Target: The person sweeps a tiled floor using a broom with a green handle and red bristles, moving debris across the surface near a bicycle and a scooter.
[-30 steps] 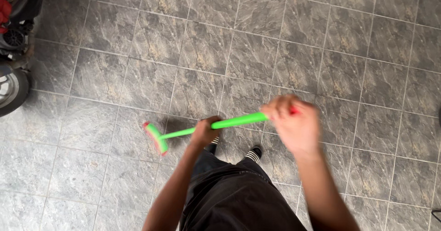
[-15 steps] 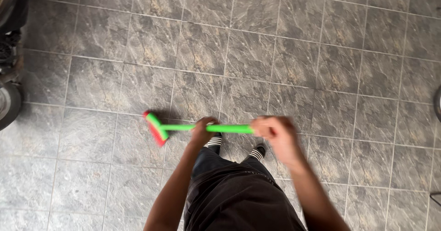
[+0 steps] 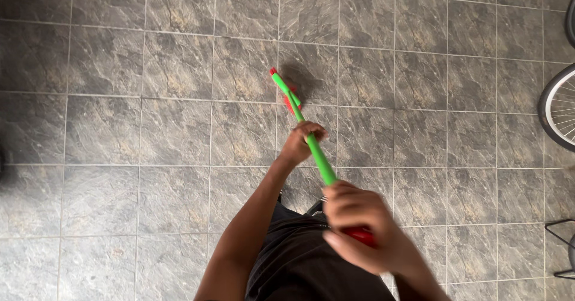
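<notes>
Hands, left point(image 3: 302, 140) and right point(image 3: 353, 223), clamp the green plastic broom handle point(image 3: 314, 151), red head point(image 3: 290, 100) mid-sweep on grey stone-patterned floor tiles point(image 3: 150, 127), most still ahead.

We see left hand point(image 3: 304, 140) stretched forward, arm nearly straight, fingers curled closed. Right hand point(image 3: 359, 226) nearer the body, fist clenched, wrist bent, slightly blurred.

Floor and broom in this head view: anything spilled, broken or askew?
Nothing stands out. The grey tiled floor shows no spill or debris. The green broom looks intact, gripped by the left hand lower down and the right hand at its red end. A bicycle wheel sits at the right edge.
</notes>
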